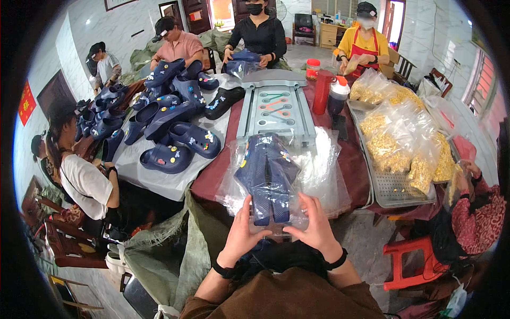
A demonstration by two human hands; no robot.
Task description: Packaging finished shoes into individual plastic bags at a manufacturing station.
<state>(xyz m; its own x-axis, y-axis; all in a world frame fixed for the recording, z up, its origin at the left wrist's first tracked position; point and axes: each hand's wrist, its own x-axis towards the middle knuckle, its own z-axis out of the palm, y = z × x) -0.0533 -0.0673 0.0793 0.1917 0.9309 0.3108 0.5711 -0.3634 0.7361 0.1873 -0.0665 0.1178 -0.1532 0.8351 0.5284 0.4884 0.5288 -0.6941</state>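
Observation:
A pair of navy clogs (267,178), with small coloured charms, lies sole-up or side-on inside a clear plastic bag (229,183) at the table's near edge; how they are nested is hard to tell. My left hand (241,232) grips the bag's near left side, thumb pointing inward. On the opposite side, my right hand (313,224) pinches the bag's near right corner. Beneath and to the right, a stack of clear plastic bags (324,186) rests on the dark red cloth. Just beyond the clogs lies a grey plastic panel (249,114) with coloured inlays.
Loose navy clogs (172,119) are heaped on the left. A red tumbler (321,91) and a dark-filled bottle (338,95) stand beyond the bags. On the right, a metal tray (390,198) bears bags of yellow pieces. Several co-workers surround the table; a red stool (411,263) stands below.

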